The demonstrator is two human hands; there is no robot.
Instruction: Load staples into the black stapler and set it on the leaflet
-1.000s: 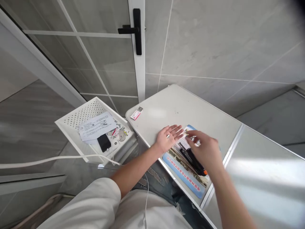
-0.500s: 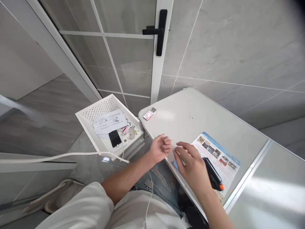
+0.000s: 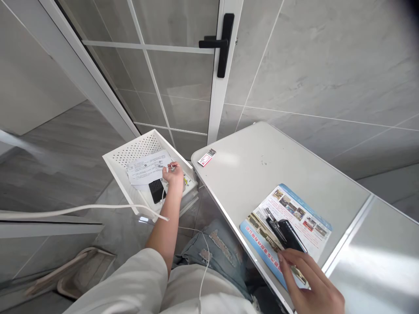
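Glazed door (image 3: pixel 183 72), grey tiled wall (image 3: pixel 327 56)

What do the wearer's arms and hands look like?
The left hand and right hand are bare, without gloves. The left arm has a loose, short white sleeve; the right sleeve is out of view. A thin white cable hangs down the shirt.

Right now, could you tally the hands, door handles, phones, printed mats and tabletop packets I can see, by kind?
Left hand and right hand: 2
Black door handle: 1
Black phone: 1
Printed mat: 1
Red-and-white packet: 1
Total: 6
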